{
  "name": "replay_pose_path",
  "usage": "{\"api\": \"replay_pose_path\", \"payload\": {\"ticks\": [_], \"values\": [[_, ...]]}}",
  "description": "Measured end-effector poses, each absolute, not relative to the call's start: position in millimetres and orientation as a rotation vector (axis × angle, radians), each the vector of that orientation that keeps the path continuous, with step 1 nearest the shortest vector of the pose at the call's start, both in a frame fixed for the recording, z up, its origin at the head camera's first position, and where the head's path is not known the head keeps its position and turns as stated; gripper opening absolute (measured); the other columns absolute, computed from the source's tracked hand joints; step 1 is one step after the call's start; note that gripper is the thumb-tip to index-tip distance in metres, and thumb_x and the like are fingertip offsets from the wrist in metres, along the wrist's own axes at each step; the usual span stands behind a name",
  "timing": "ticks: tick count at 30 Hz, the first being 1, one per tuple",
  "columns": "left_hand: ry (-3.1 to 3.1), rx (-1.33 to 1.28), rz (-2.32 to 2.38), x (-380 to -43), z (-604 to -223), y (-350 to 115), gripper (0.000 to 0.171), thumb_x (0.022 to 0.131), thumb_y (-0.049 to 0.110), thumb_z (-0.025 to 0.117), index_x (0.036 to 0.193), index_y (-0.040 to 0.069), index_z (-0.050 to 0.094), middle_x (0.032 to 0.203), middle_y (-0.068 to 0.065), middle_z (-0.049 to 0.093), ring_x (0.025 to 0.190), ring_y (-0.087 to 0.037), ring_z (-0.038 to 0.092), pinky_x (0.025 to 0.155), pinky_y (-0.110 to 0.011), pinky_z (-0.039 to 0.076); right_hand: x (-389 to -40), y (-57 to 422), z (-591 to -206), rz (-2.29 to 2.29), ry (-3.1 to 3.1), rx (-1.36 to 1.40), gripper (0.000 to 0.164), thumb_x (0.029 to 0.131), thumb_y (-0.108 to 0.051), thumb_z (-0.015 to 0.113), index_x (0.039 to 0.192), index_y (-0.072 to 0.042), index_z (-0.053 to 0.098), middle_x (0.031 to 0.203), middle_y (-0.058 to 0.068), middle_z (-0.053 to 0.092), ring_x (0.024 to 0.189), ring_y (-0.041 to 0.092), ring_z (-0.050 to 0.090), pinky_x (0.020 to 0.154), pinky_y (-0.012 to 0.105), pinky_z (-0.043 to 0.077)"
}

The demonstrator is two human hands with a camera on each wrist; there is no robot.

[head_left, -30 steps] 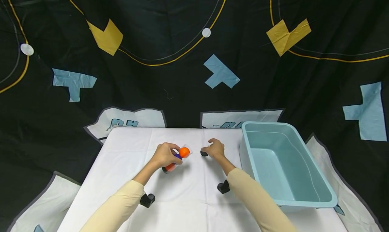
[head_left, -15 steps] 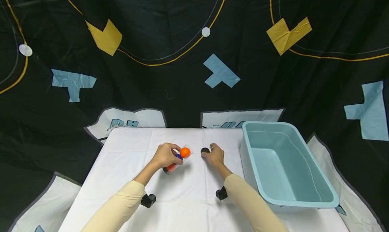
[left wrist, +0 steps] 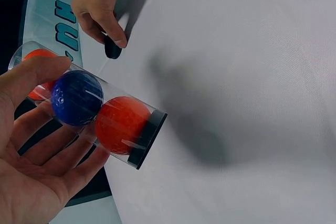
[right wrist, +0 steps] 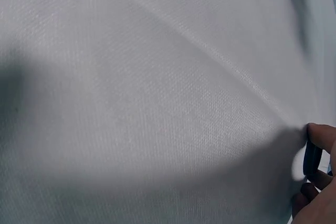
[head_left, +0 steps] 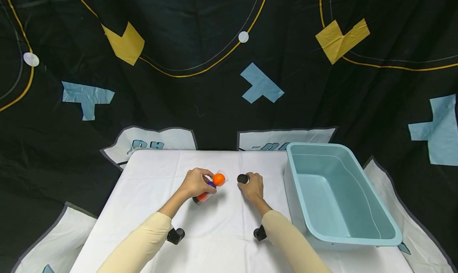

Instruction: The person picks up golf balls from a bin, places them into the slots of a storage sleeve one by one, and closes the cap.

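Note:
My left hand (head_left: 196,183) holds a clear plastic tube (left wrist: 113,89) slantwise above the white cloth, fingers and thumb on its sides. Inside sit an orange ball (head_left: 219,179) at the far, uncapped end, a blue ball (left wrist: 77,98) in the middle and a red-orange ball (left wrist: 123,125) at the bottom. A black base (left wrist: 147,139) closes the near end. To the right of the tube, my right hand (head_left: 253,187) pinches a round black lid (head_left: 242,179) between thumb and fingers, its flat face showing in the head view. In the right wrist view the lid (right wrist: 312,158) appears edge-on.
A light blue plastic bin (head_left: 304,201) stands on the right side of the white-covered table (head_left: 211,249). Black devices (head_left: 175,236) are strapped at both wrists. Behind the table hangs a black curtain (head_left: 200,106) with taped shapes.
My right hand has turned and drawn slightly back, so the lid, earlier partly under the fingers, now shows its round face. My left hand and the tube stay nearly still.

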State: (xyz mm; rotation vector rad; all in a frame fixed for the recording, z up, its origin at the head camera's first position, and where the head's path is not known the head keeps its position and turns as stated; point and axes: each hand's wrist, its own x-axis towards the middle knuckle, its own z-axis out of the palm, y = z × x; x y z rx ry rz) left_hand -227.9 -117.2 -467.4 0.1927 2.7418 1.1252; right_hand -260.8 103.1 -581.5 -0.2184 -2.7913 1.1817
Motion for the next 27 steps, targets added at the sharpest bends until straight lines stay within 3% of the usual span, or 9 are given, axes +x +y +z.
{"api": "replay_pose_path", "payload": {"ticks": [14, 18, 27], "values": [[2.738, 0.197, 1.142, -229, -469, -112, 0.037, 0.069, 0.017, 0.092, 0.101, 0.009, 0.077, 0.089, -0.009, 0.078, 0.076, -0.019, 0.07, 0.068, -0.034, 0.06, -262, 104, -556, 1.159, -2.832, -0.198, 0.045, 0.081, -0.017, 0.081, 0.119, 0.001, 0.066, 0.105, 0.02, 0.071, 0.1, 0.034, 0.066, 0.089, 0.047, 0.054], [2.747, 0.181, 1.138, -229, -470, -111, 0.036, 0.068, 0.016, 0.093, 0.1, 0.009, 0.078, 0.087, -0.008, 0.078, 0.075, -0.018, 0.07, 0.068, -0.033, 0.059, -268, 106, -529, 1.114, -2.87, -0.117, 0.041, 0.078, -0.017, 0.082, 0.112, 0.002, 0.069, 0.096, 0.019, 0.074, 0.092, 0.033, 0.067, 0.084, 0.044, 0.055], [2.738, 0.159, 1.153, -230, -473, -107, 0.036, 0.067, 0.015, 0.093, 0.1, 0.01, 0.078, 0.085, -0.008, 0.077, 0.074, -0.018, 0.069, 0.066, -0.031, 0.058, -267, 105, -463, 1.031, -3.034, 0.127, 0.041, 0.075, -0.018, 0.086, 0.11, -0.002, 0.072, 0.096, 0.015, 0.074, 0.095, 0.03, 0.064, 0.086, 0.041, 0.053]]}}
